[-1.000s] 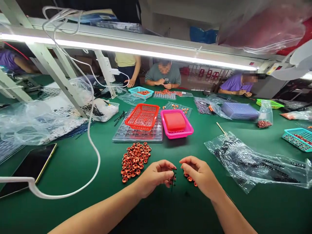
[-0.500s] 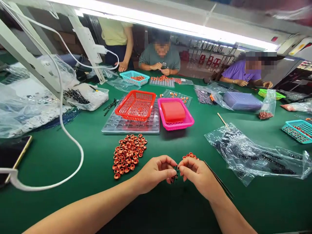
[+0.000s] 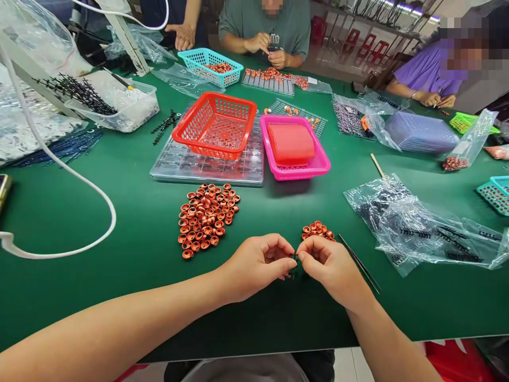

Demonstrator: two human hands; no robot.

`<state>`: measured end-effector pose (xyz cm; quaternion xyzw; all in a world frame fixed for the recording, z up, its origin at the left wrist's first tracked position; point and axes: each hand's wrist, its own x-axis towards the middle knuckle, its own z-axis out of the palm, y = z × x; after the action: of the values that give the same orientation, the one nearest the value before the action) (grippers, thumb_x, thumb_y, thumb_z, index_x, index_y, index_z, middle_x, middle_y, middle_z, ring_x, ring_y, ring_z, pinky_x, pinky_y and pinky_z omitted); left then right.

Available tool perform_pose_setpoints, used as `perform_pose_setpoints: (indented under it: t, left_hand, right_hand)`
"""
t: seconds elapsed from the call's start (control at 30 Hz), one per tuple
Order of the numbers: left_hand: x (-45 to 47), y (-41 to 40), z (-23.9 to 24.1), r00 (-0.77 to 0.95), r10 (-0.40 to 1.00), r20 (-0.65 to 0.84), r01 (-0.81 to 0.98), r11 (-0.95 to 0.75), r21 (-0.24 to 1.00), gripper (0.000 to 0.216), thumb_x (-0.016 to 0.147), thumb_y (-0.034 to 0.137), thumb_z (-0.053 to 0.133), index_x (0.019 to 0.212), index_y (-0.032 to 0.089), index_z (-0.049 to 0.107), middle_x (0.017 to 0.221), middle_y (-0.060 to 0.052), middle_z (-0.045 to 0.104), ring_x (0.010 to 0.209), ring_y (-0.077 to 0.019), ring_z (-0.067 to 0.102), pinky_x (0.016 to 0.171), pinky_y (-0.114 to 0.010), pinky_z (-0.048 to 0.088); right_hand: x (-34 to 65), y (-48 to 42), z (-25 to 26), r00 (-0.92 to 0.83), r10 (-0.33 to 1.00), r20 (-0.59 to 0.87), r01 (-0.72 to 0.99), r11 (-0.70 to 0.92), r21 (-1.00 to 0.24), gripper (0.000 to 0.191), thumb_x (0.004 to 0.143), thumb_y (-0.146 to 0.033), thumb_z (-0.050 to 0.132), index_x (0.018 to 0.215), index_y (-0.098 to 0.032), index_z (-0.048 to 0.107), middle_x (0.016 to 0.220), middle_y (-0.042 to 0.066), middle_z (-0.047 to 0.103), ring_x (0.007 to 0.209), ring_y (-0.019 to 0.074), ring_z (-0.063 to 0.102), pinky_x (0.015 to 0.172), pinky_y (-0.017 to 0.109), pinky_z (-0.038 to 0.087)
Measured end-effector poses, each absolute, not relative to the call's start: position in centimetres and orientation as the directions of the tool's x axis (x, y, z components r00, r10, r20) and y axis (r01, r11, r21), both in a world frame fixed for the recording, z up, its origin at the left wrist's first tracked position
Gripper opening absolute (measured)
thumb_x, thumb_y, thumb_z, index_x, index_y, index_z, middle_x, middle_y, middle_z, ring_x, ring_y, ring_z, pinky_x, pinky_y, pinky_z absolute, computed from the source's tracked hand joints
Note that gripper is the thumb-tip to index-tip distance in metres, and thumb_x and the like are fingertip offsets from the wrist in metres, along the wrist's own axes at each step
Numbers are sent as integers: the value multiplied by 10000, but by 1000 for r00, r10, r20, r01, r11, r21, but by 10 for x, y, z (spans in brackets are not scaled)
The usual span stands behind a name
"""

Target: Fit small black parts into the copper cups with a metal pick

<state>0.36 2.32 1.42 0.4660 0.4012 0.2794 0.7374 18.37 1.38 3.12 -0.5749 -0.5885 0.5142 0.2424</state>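
Over the front of the green table [image 3: 254,329], my left hand [image 3: 258,268] is closed, thumb and fingers pinching a small black pronged piece [image 3: 293,275]. Fingertips of my right hand [image 3: 338,270] meet it at the same spot, also pinched. Most of the black piece is hidden by my fingers. Left of my hands lies a pile of copper-coloured little cups [image 3: 207,217], many with a hole showing. A smaller group of the same copper cups [image 3: 316,229] sits just behind my right hand. Thin dark tweezers [image 3: 360,263] lie to its right.
A red basket [image 3: 220,151] rests on clear trays [image 3: 167,164], beside a pink basket [image 3: 302,172] holding a red block. Plastic bags with black pieces [image 3: 421,228] lie right. A white cable [image 3: 95,191] loops at left. Co-workers [image 3: 266,32] sit across the table.
The view has tipped downward, bringing the table's front edge into sight. My hands remain together at the black piece, and less of it shows between my fingers now.
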Motion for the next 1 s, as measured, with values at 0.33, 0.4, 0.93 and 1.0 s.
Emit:
perform_pose_setpoints:
  t: [0.33, 0.4, 0.93, 1.0]
  left_hand:
    - [4, 22, 17, 456, 812, -364, 73, 374, 925, 112, 753, 228, 635, 796, 132, 599, 662, -3, 641, 620, -135, 627, 608, -242, 527]
    - [3, 24, 16, 469, 795, -385, 92, 390, 916, 97, 735, 210, 636, 776, 136, 590, 633, 7, 626, 599, -131, 618, 577, -232, 519]
    - [-7, 43, 4, 599, 713, -365, 114, 375, 920, 151, 726, 247, 647, 785, 129, 573, 604, 13, 606, 537, -124, 602, 521, -226, 487]
    - [-7, 42, 5, 599, 712, -366, 121, 372, 920, 149, 731, 247, 642, 790, 129, 573, 611, 10, 609, 543, -123, 603, 524, -224, 488]
  right_hand:
    - [171, 4, 19, -255, 961, 106, 750, 266, -606, 104, 807, -157, 482, 727, -191, 540, 688, -2, 554, 610, 122, 493, 589, 246, 370]
    - [173, 3, 18, -322, 935, 151, 772, 351, -530, 113, 813, -145, 465, 732, -189, 531, 706, 9, 553, 650, 134, 503, 620, 258, 367]
    - [190, 5, 21, -436, 886, -160, 845, 342, -410, 118, 804, -132, 506, 711, -201, 532, 671, -18, 576, 594, 120, 510, 572, 245, 316]
    - [189, 5, 20, -426, 890, -159, 853, 337, -399, 116, 801, -132, 513, 709, -201, 524, 668, -21, 574, 591, 120, 511, 572, 247, 316]
